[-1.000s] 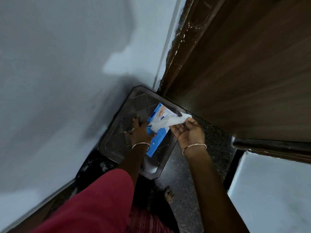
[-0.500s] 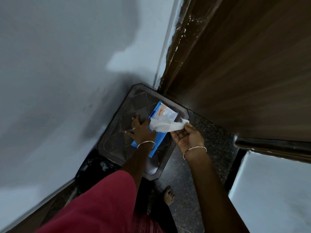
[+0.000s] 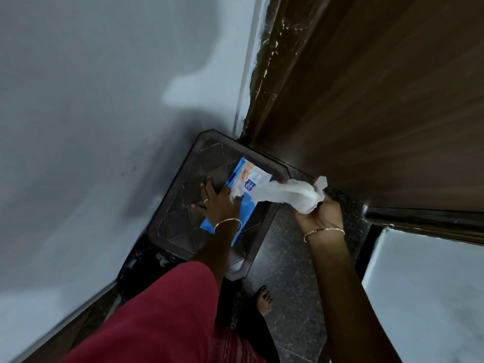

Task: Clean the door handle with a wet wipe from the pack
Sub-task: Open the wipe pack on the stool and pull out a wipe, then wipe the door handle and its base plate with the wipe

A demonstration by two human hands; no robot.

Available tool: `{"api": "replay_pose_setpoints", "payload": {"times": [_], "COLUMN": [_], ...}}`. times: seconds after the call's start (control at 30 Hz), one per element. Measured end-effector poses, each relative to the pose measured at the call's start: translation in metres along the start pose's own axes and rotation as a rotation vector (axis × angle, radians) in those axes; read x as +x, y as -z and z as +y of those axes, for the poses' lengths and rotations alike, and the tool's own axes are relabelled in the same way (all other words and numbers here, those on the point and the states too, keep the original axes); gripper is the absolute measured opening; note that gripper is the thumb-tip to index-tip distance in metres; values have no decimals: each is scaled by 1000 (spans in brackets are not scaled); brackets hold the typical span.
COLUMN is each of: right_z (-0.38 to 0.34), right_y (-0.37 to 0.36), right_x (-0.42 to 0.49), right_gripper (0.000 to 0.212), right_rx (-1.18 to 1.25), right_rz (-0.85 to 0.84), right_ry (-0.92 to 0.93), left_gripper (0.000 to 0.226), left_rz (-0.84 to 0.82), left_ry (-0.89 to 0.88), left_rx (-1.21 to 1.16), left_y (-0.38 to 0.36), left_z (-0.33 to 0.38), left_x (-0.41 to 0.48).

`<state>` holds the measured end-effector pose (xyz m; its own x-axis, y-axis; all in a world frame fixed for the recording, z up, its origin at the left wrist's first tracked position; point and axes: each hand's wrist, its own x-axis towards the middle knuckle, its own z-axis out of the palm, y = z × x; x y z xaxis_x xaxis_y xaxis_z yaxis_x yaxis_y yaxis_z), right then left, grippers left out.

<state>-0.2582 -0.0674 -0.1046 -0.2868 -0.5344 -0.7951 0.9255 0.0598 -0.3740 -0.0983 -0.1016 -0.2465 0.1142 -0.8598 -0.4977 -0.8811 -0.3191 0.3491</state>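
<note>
White and bunched, the wipe stretches from the mouth of the pack out past the right edge of the stool to the right hand. That hand's fingers and thumb are curled tight round the wipe's far end, and a corner of the sheet sticks up above the grip. It hangs over the floor just off the stool's right side, close to the door. The left hand lies on the stool with fingers straight and spread, pressing the pack down; its fingertips reach past the pack onto the stool's diamond-patterned top. The pack is blue and white with a small blue logo, lying askew across the middle of the stool, its near end hidden under the left wrist. The wipe is pulled into a long, twisted band, one end at the pack's opening. The dark stool sits against the wall.
</note>
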Motion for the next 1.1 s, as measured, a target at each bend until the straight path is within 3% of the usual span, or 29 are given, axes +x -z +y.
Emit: {"api": "replay_pose_setpoints", "payload": {"times": [0.07, 0.2, 0.27, 0.33, 0.43, 0.47, 0.53, 0.57, 0.63, 0.73, 0.8, 0.9, 1.03, 1.1], "right_z": [-5, -11, -13, -16, -25, -30, -41, -47, -64, -96, -121, -162, -218, -245], "right_y": [-5, -14, -20, -28, -39, -43, -51, -53, -54, -53, -51, -38, -18, -15], "right_x": [-2, -13, -25, -39, -61, -68, -82, -91, -107, -129, -141, -145, -153, -159], "right_gripper": [63, 38, 39, 44, 42, 39, 31, 25, 16, 23, 20, 38, 33, 36], "right_rx": [29, -22, -38, -47, -57, -70, -117, -140, -192, -255, -337, -502, -804, -840], "right_rz": [-5, -9, -11, 5, 0, -4, -37, -66, -120, -267, -387, -427, -625, -629], "right_ry": [-14, -74, -71, -110, -145, -140, -149, -151, -127, -74, -39, 42, 14, 44], "left_gripper": [46, 63, 71, 70, 49, 39, 32, 37, 51, 53, 38, 23, 30, 32], "left_rz": [-18, -88, -88, -49, -55, -134, -494, -688, -854, -779, -694, -577, -515, -517], "left_ry": [-5, -42, -87, -137, -148, -113, 74, 185, 244, 135, 39, -85, -221, -271], "left_rx": [-5, -163, -278, -363, -586, -692, -936, -1040, -1167, -1257, -1327, -1401, -1382, -1376], "left_y": [6, 32, 48, 64, 95, 108, 131, 142, 156, 167, 175, 188, 199, 201], "left_z": [0, -4, -3, 3, 29, 42, 73, 86, 106, 131, 149, 179, 227, 250], "left_x": [-1, -12, -24, -37, -61, -71, -89, -99, -115, -132, -145, -167, -200, -215]}}
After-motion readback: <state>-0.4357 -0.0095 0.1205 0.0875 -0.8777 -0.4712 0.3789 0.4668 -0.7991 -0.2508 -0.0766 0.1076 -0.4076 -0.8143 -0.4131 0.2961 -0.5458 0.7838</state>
